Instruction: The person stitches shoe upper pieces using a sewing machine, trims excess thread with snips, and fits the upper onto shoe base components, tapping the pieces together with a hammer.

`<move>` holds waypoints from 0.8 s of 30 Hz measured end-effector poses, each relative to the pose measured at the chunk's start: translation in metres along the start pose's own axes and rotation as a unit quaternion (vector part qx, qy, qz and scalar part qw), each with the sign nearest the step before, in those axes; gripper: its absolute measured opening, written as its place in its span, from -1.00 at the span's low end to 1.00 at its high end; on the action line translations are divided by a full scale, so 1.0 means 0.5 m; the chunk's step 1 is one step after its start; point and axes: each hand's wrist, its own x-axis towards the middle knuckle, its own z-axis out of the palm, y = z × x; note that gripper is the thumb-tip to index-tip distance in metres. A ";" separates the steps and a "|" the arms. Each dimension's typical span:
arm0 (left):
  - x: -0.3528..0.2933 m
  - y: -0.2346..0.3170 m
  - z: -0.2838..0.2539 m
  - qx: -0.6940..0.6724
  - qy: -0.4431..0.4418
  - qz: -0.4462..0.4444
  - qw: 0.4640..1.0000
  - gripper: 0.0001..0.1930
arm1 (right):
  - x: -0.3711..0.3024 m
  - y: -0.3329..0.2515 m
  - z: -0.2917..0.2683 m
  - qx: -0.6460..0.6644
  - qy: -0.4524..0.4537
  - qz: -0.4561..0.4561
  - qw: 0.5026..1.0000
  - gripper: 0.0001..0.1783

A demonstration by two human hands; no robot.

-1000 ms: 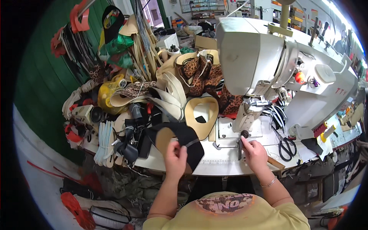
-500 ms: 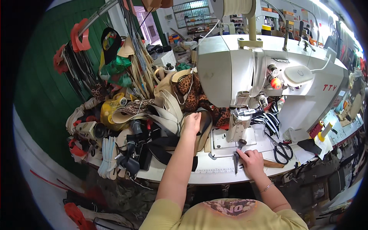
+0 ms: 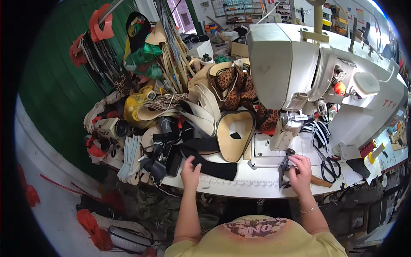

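My left hand (image 3: 191, 173) is at the near edge of the table, thumb and fingers apart, at the end of a curved black strip (image 3: 218, 169). Nothing shows in its grasp. A tan, shoe-upper-like piece with a dark rim (image 3: 231, 150) lies beyond the strip, left of the sewing machine's post (image 3: 285, 132). In front of that post my right hand (image 3: 301, 172) has its fingers closed against a slim dark metal tool (image 3: 283, 172) with a rounded dark end. The fingers partly cover the tool, so its exact kind is unclear.
The white sewing machine (image 3: 278, 64) fills the right side. Black-handled scissors (image 3: 330, 168) lie right of my right hand, near a wooden piece (image 3: 320, 181) and thread cones (image 3: 376, 153). Leopard-print pieces (image 3: 231, 83), white cords (image 3: 129, 160) and cut material crowd the left. A ruler strip (image 3: 252, 183) follows the front edge.
My left hand has drawn back toward the table's front edge, away from the tan piece, which now shows fully. My right hand has lifted slightly with the metal tool. The whole view has shifted.
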 end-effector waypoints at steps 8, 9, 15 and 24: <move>-0.118 0.202 0.000 -0.236 0.039 0.106 0.965 -0.37 | -0.012 -0.148 0.159 0.318 -0.302 -0.058 0.897 -0.34; -0.125 0.205 0.002 -0.250 0.036 0.116 0.960 -0.34 | -0.027 -0.143 0.183 0.351 -0.343 -0.059 0.869 -0.26; -0.130 0.225 0.030 -0.462 0.035 0.047 0.885 -0.32 | -0.027 -0.140 0.185 0.245 -0.198 -0.013 0.949 -0.42; -0.186 0.205 0.101 0.075 -0.125 0.225 0.963 -0.69 | -0.014 -0.128 0.190 0.463 -0.267 0.191 0.823 -0.84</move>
